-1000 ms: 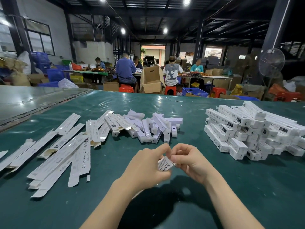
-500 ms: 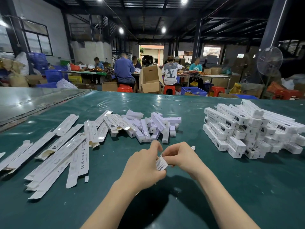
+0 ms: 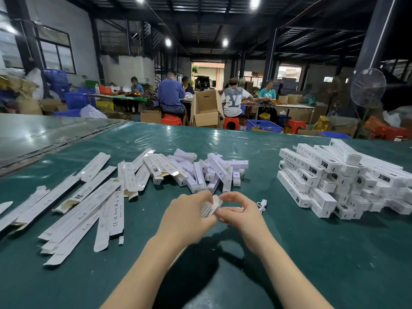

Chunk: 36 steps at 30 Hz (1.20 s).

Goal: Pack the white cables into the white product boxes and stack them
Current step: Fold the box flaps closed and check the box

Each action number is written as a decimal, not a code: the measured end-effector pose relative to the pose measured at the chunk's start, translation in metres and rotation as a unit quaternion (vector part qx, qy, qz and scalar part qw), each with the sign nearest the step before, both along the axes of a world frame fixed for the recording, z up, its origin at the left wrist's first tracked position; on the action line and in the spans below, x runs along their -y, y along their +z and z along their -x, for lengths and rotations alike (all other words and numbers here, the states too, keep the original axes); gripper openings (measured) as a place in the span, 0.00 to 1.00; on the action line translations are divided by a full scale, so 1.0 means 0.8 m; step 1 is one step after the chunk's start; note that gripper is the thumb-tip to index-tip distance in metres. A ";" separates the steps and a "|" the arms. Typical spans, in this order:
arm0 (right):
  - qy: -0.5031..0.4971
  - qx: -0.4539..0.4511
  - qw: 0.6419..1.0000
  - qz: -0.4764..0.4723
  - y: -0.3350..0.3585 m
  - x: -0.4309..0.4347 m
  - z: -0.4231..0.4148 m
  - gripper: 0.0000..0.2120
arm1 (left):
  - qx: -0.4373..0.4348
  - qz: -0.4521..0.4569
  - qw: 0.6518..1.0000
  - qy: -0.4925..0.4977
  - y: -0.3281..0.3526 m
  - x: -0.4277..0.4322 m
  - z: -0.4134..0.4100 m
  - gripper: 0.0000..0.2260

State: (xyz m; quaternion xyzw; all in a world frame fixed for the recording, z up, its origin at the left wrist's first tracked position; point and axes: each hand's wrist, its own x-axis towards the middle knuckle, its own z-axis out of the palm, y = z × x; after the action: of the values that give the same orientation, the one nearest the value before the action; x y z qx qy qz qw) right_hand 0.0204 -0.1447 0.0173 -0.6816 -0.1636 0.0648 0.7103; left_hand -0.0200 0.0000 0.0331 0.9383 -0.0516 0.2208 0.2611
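Both hands meet over the green table (image 3: pixel 312 259) w/ 1 white product box (image 3: pixel 209 208) held btwn them.

L hand (image 3: pixel 189 217): fingers curled round the box body, pressed together, not spread. The printed face of the box points up and toward the R fingertips, and the box is tilted.

R hand (image 3: pixel 242 214): thumb and forefinger pinch the end of the same box. The other fingers are curled under.

The white cable (image 3: pixel 262 203): its USB plug and a short loop of cord show just R of the R knuckles, low over the table. The rest runs behind the hand, so contact w/ the fingers cannot be told, nor how much of it sits inside the box.

Ref. positions, taken from the fingers:
- Just beyond the fingertips: pile of short white boxes (image 3: pixel 207 172), at mixed angles, many touching
- L of the L fingers, well apart: flat box blanks (image 3: pixel 89 204), long strips overlapping in a fan
- R of the R fingers, near: stack of closed boxes (image 3: pixel 321 179), several layers, rows side by side
- Far beyond the fingertips, past the table edge: seated people (image 3: pixel 171 94), 1 open cardboard carton (image 3: pixel 206 110), 1 standing fan (image 3: pixel 367 86)
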 end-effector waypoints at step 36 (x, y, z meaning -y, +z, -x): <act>-0.018 0.097 0.995 -0.016 0.009 -0.028 0.027 0.16 | 0.033 0.049 0.998 0.013 0.000 -0.002 -0.002 0.18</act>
State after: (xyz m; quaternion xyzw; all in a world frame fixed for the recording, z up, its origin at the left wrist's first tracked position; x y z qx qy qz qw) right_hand -0.0015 -0.1219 0.0243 -0.6759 -0.2200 -0.0173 0.7032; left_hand -0.0185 0.0014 0.0332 0.9173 -0.0365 0.2569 0.3020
